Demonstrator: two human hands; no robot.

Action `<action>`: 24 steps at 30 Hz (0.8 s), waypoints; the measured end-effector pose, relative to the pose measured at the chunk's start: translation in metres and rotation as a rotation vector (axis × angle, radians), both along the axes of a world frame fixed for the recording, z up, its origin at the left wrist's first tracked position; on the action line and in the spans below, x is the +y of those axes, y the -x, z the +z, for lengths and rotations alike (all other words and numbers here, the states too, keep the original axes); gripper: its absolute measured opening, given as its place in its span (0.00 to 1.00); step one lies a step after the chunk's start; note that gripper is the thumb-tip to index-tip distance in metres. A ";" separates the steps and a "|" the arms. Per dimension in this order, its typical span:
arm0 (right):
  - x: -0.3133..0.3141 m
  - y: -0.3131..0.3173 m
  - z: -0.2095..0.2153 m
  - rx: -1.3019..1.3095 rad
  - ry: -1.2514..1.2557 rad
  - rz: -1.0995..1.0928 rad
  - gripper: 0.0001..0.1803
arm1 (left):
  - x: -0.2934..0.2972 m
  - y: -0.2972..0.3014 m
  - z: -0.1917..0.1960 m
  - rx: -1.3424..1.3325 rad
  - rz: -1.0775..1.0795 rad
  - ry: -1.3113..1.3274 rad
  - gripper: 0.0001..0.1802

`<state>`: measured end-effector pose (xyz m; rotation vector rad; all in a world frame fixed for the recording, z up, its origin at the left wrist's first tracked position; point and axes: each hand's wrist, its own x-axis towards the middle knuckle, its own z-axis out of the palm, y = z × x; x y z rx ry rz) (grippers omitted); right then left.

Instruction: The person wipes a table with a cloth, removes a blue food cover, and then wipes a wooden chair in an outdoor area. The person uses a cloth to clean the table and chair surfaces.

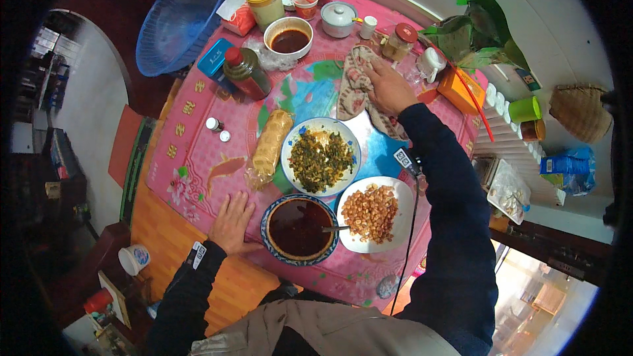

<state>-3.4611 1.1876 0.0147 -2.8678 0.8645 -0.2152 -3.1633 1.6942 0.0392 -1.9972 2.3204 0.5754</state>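
A patterned cloth [353, 82] lies toward the far right edge of the table [181, 181], under the fingers of the right hand [393, 89]; whether they pinch it, I cannot tell. The left hand [231, 225], fingers slightly spread, rests by the near left edge.

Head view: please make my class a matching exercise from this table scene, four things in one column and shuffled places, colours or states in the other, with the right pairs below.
Things
1. Left hand
2. Patterned rag
3. Metal handle
4. Plastic basket

Places, colours, states
A. Sticking out of the dark sauce
B. Blue
C. Spread flat on the pink tablecloth
D. Beneath the right hand

Right pairs: 1-C, 2-D, 3-A, 4-B
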 end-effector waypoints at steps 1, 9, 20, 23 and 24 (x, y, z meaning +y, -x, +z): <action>-0.005 -0.011 0.000 -0.010 -0.007 0.006 0.36 | 0.000 0.000 0.000 0.005 0.007 -0.005 0.68; 0.023 -0.044 0.000 -0.061 0.027 0.109 0.40 | 0.003 -0.002 -0.006 -0.020 0.002 -0.038 0.69; 0.039 0.086 0.008 -0.059 -0.097 0.141 0.39 | 0.015 -0.011 -0.026 0.052 -0.047 0.092 0.69; 0.047 0.136 0.006 -0.071 -0.096 0.070 0.40 | 0.015 -0.010 -0.026 0.052 -0.022 0.071 0.70; 0.049 0.152 0.006 -0.094 -0.079 0.064 0.39 | 0.015 -0.009 -0.025 0.047 -0.026 0.074 0.70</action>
